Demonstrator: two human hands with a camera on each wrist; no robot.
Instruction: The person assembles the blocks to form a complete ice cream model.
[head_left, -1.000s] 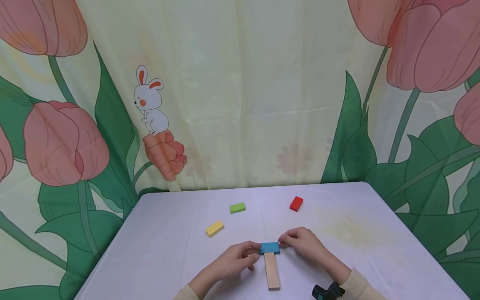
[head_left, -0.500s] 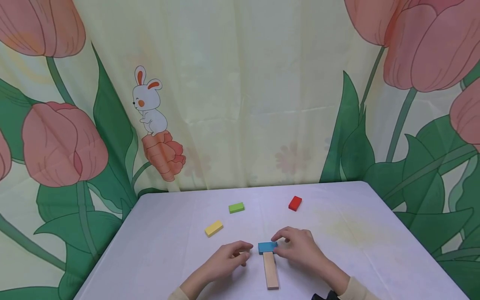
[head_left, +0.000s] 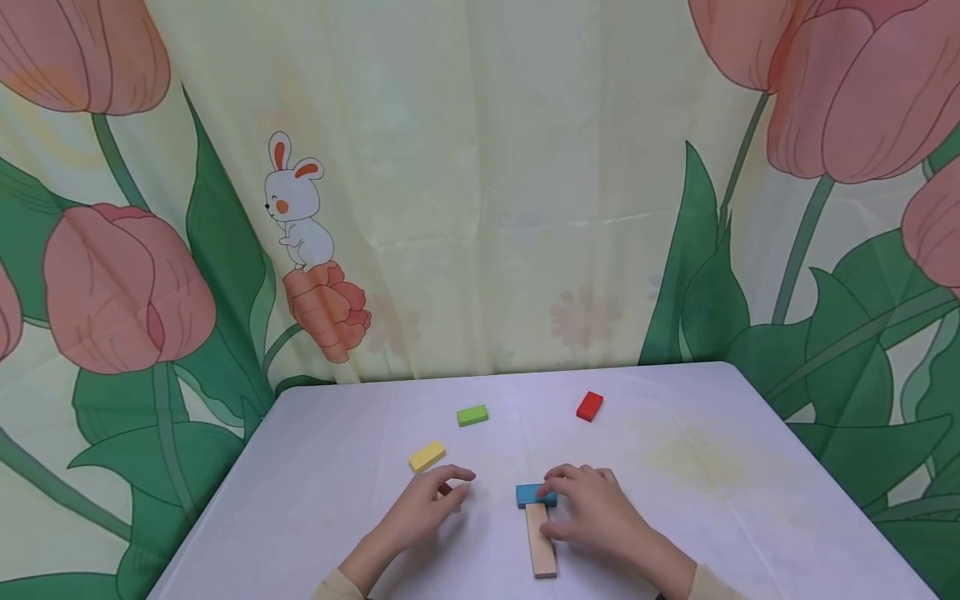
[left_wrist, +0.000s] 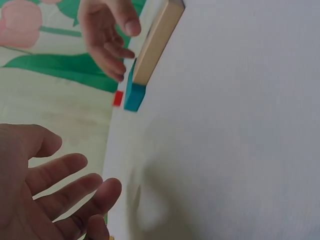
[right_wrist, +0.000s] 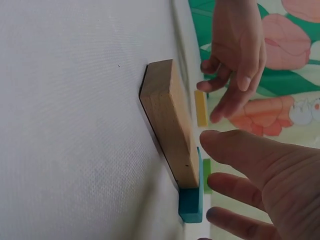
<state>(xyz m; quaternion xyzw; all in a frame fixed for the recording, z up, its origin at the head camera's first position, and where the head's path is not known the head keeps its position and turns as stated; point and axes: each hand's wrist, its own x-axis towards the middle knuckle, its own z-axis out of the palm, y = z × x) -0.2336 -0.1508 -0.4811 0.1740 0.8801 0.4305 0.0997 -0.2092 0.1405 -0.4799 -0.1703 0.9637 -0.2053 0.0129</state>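
A blue block (head_left: pixel 527 495) lies crosswise at the far end of a longer plain wood block (head_left: pixel 542 554), the two touching in a T shape on the white tabletop. Just right of this pair, my right hand (head_left: pixel 600 510) hovers with loosely bent fingers that partly cover both blocks in the head view. In the right wrist view its thumb and fingers (right_wrist: pixel 235 186) look spread and apart from the wood. My left hand (head_left: pixel 420 510) is off to the left in the air, fingers relaxed, holding nothing. The yellow block (head_left: pixel 427 456) is just beyond it.
A green block (head_left: pixel 472 415) lies farther back, left of centre, and a red block (head_left: pixel 590 406) back right. Behind the table's far edge hangs a curtain (head_left: pixel 480 208) printed with tulips and a rabbit.
My left hand has drawn away leftward from the blue block. My right hand has shifted from the blue block's right end to over the T's right side. The blocks keep their arrangement.
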